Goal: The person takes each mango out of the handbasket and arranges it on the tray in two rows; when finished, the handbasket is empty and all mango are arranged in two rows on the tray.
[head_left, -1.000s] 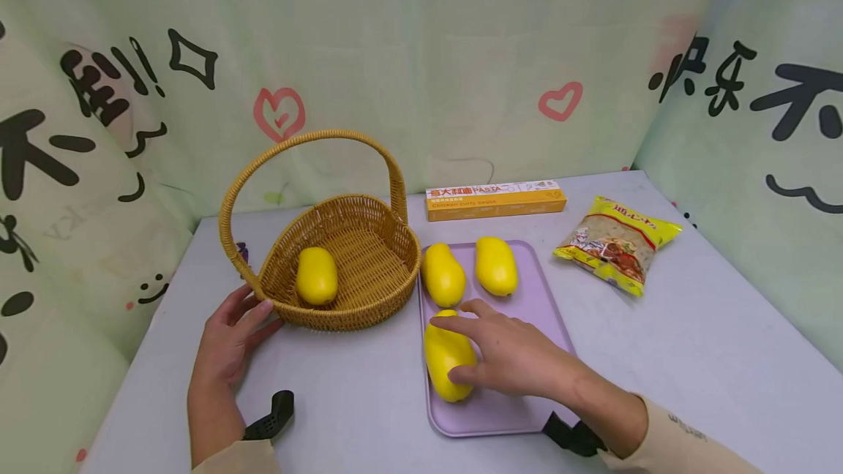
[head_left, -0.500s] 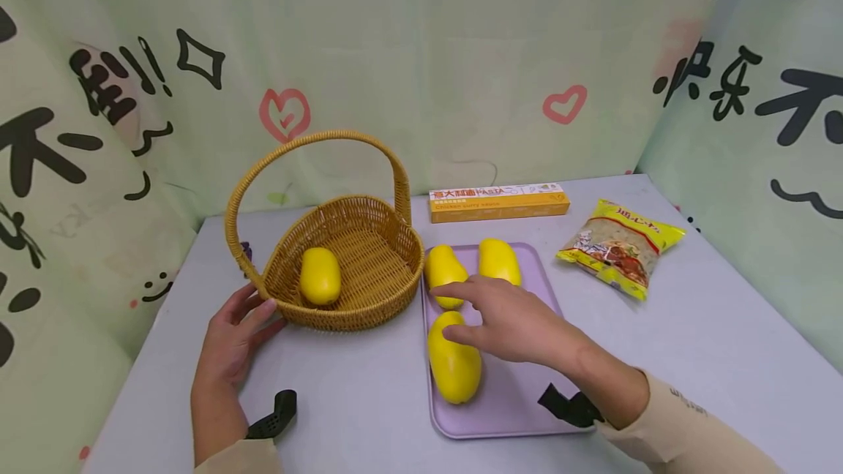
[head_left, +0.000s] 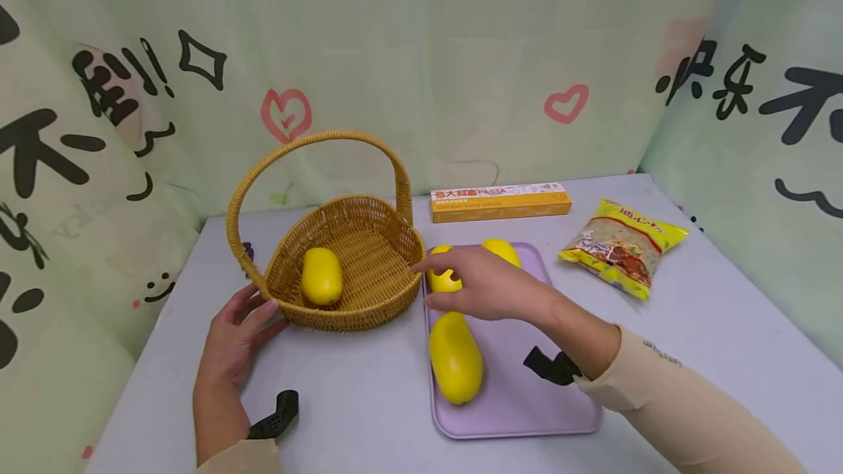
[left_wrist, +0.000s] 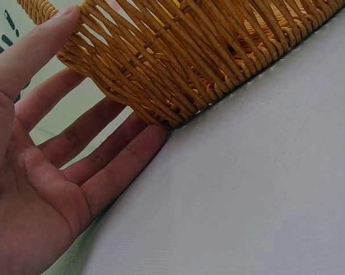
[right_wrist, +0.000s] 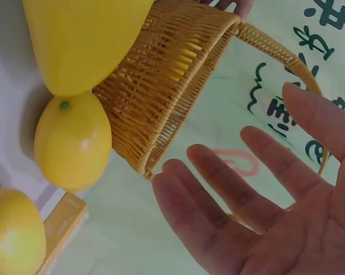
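My left hand [head_left: 233, 342] rests against the left side of a wicker basket [head_left: 378, 317], its thumb and fairly straight fingers touching the weave in the left wrist view. One smooth yellow oblong fruit [head_left: 321, 276] lies inside the basket. My right hand [head_left: 484, 284] hovers over the back of a purple tray [head_left: 520, 408], fingers spread and pointing toward the basket, holding nothing. On the tray, one yellow fruit [head_left: 456, 358] lies in front of the hand; two more, a left one [head_left: 443, 281] and a right one [head_left: 503, 249], are partly hidden behind it. The right wrist view shows the bare palm [right_wrist: 298, 240].
Behind the tray lies an orange and white pasta box [head_left: 500, 203]. A yellow noodle packet [head_left: 622, 247] sits to the right. The tall basket handle [head_left: 316, 139] arches over the basket. A printed curtain [head_left: 487, 57] closes off the back and sides of the white table [head_left: 356, 401].
My right hand has moved from above the front fruit back and left, toward the basket's right rim. The left hand stays at the basket. The fruit has not visibly moved.
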Action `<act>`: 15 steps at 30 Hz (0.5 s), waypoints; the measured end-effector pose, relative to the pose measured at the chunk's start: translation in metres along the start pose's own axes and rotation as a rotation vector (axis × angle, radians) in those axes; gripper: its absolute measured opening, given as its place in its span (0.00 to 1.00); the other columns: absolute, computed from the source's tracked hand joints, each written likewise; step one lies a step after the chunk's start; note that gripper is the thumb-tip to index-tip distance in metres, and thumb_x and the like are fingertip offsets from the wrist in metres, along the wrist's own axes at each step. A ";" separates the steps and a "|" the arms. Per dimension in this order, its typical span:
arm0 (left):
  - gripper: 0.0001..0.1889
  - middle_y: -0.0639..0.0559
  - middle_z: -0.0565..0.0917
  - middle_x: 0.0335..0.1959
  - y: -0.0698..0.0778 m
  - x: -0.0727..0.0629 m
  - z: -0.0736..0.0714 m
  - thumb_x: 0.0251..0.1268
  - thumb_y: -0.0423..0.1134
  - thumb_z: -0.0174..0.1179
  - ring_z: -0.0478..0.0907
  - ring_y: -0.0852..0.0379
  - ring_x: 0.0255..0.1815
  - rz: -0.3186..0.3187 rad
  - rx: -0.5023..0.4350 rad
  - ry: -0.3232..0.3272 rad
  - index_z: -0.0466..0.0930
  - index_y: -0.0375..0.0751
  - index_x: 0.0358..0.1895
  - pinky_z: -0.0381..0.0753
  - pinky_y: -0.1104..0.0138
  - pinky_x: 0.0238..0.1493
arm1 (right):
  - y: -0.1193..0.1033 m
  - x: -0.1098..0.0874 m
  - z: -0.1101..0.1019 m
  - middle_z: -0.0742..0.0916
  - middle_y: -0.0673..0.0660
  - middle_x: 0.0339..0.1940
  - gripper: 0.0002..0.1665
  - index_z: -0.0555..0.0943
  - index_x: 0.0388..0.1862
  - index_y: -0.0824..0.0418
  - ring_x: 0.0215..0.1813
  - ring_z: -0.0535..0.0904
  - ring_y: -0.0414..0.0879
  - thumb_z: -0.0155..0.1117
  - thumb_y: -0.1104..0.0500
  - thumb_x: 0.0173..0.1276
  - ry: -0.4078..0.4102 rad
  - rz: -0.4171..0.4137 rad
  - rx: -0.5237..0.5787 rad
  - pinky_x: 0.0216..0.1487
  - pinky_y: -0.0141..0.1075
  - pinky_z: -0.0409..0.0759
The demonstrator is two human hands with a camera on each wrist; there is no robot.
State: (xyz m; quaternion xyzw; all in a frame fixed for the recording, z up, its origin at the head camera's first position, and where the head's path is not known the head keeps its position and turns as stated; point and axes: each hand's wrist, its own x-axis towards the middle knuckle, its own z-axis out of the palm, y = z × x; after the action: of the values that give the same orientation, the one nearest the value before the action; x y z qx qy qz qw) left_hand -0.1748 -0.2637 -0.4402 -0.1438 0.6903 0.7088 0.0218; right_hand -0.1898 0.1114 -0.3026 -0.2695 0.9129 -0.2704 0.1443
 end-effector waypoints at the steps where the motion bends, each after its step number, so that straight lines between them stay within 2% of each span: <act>1: 0.40 0.53 0.68 0.71 0.000 0.000 0.000 0.70 0.46 0.68 0.76 0.65 0.60 0.004 -0.002 0.001 0.59 0.52 0.82 0.86 0.72 0.56 | -0.001 0.004 -0.002 0.87 0.54 0.59 0.27 0.81 0.69 0.51 0.52 0.83 0.49 0.69 0.52 0.72 -0.010 -0.003 0.009 0.47 0.36 0.85; 5: 0.40 0.53 0.68 0.70 0.000 0.000 0.000 0.70 0.46 0.68 0.77 0.65 0.59 0.007 0.002 0.010 0.60 0.52 0.82 0.86 0.72 0.54 | -0.006 0.018 -0.009 0.87 0.52 0.58 0.28 0.80 0.70 0.50 0.50 0.83 0.46 0.69 0.51 0.72 -0.040 -0.012 0.051 0.50 0.38 0.85; 9: 0.40 0.51 0.66 0.73 0.000 0.000 0.000 0.70 0.47 0.68 0.75 0.62 0.62 -0.008 0.006 0.008 0.59 0.53 0.82 0.86 0.71 0.56 | -0.010 0.032 -0.016 0.86 0.50 0.61 0.27 0.80 0.69 0.49 0.58 0.82 0.49 0.69 0.51 0.73 -0.048 -0.041 0.060 0.58 0.42 0.83; 15: 0.41 0.50 0.65 0.75 0.000 0.001 0.000 0.70 0.48 0.68 0.74 0.62 0.63 -0.018 0.016 0.014 0.59 0.55 0.82 0.85 0.71 0.57 | -0.014 0.048 -0.024 0.86 0.54 0.61 0.25 0.82 0.68 0.50 0.63 0.81 0.52 0.69 0.54 0.72 -0.072 -0.039 0.085 0.60 0.45 0.84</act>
State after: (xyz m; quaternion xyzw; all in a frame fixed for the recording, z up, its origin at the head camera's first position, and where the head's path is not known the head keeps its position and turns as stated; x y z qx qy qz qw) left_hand -0.1753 -0.2634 -0.4407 -0.1547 0.6948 0.7019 0.0245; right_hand -0.2329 0.0835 -0.2810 -0.2904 0.8894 -0.3019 0.1829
